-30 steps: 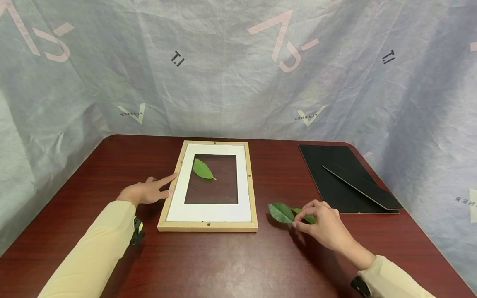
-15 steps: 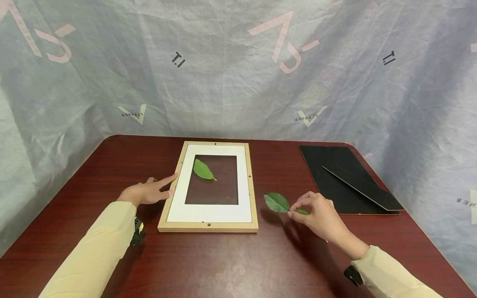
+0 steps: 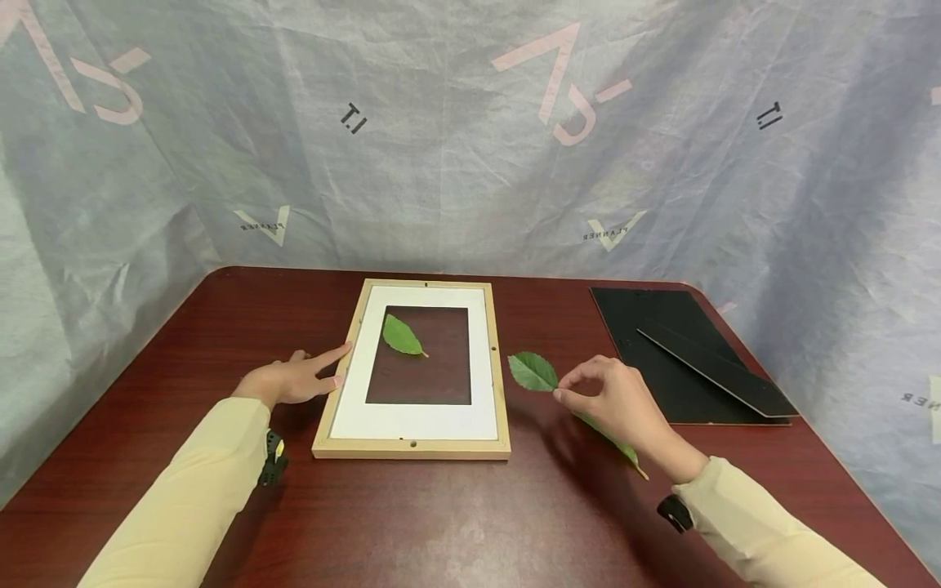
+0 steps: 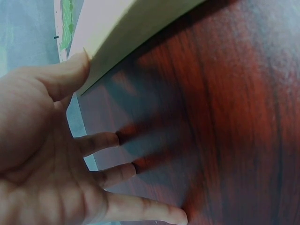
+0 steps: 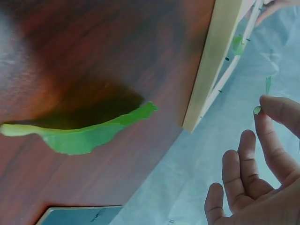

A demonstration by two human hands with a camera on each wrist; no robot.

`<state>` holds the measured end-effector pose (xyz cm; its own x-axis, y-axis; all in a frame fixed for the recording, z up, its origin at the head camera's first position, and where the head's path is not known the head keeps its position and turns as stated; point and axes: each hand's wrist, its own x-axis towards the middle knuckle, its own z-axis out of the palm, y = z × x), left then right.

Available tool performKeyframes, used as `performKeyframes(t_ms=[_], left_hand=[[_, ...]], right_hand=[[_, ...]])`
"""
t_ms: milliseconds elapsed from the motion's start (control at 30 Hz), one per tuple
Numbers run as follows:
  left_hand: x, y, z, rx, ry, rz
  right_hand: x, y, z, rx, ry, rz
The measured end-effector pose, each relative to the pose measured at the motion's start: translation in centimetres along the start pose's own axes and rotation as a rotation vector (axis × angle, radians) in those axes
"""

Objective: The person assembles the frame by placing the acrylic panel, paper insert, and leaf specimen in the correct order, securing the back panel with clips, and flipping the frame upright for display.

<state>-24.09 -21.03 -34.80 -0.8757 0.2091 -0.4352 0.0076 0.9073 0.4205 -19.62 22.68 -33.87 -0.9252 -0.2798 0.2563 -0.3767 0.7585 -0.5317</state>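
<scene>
A light wooden picture frame (image 3: 412,448) with a white mat (image 3: 481,367) lies on the table, and one green leaf (image 3: 401,335) rests in the upper left of the mat's window. My left hand (image 3: 283,381) touches the frame's left side with straight, spread fingers; in the left wrist view its thumb lies against the frame's edge. Between thumb and index finger, my right hand (image 3: 613,400) pinches a second leaf (image 3: 532,371) by its stem, held above the table just right of the frame. Another leaf (image 5: 84,138) lies on the table beneath the right hand, partly hidden by it in the head view.
At the back right lies a black backing board (image 3: 647,314) with its stand flap (image 3: 716,371) angled up. A grey printed cloth (image 3: 441,147) hangs behind the dark red wooden table (image 3: 441,523) and along its sides.
My right hand has moved up and left with the pinched leaf, toward the frame, uncovering more of the leaf on the table. The left hand and the frame have stayed put.
</scene>
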Motion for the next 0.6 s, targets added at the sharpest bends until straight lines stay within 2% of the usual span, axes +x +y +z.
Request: performKeyframes(t_ms=[200, 467, 600], left_hand=[[0.4, -0.4, 0.0, 0.005, 0.001, 0.01], [2.4, -2.5, 0.6, -0.025, -0.001, 0.023], [2.4, -2.4, 0.6, -0.027, -0.003, 0.019]], right_hand=[[0.6, -0.6, 0.0, 0.028, -0.007, 0.008], [1.6, -1.1, 0.3, 0.024, -0.005, 0.023], [2.2, -1.2, 0.7, 0.024, 0.005, 0.024]])
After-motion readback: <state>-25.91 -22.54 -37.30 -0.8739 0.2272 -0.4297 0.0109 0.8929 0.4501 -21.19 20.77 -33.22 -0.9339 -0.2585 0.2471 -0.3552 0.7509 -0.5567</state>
